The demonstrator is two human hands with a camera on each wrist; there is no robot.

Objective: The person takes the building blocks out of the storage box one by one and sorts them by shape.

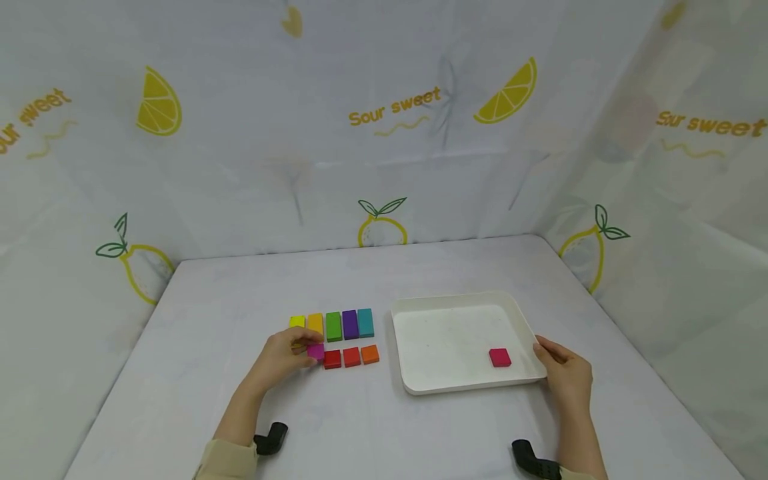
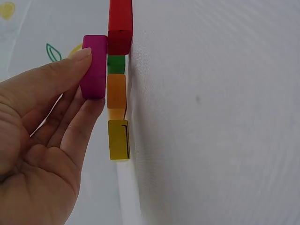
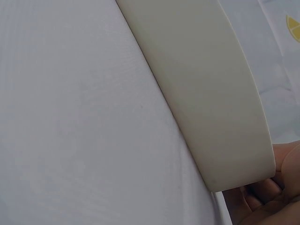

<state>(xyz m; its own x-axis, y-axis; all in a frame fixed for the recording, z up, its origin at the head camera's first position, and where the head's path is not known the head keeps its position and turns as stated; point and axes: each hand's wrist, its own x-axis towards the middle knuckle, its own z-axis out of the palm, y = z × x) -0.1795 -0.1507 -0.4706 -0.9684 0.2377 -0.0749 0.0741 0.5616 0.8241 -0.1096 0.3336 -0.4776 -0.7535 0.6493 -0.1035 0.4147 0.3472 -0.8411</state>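
My left hand [image 1: 287, 352] pinches a magenta block [image 2: 95, 65] between thumb and fingertips. In the left wrist view the block stands upright, its lower end at a fingertip. Beside it in the head view is the front row: a dark red block [image 1: 333, 359], a lighter red block [image 1: 352, 357] and an orange block [image 1: 370, 354]. At the right, my right hand [image 1: 567, 375] grips the side of a shallow white tray [image 1: 447, 347], thumb at the rim. A crimson block [image 1: 500, 357] lies inside the tray, near its right front corner. The right wrist view shows the tray's outer wall [image 3: 211, 93] with curled fingers under its end.
Behind the front row stand a yellow block [image 1: 297, 321], an amber block [image 1: 315, 323], a green block [image 1: 333, 327], a purple block [image 1: 351, 325] and a teal block [image 1: 365, 323]. A white cloth [image 1: 372, 433] covers the table. Lemon-printed curtains [image 1: 264, 167] surround its back and sides.
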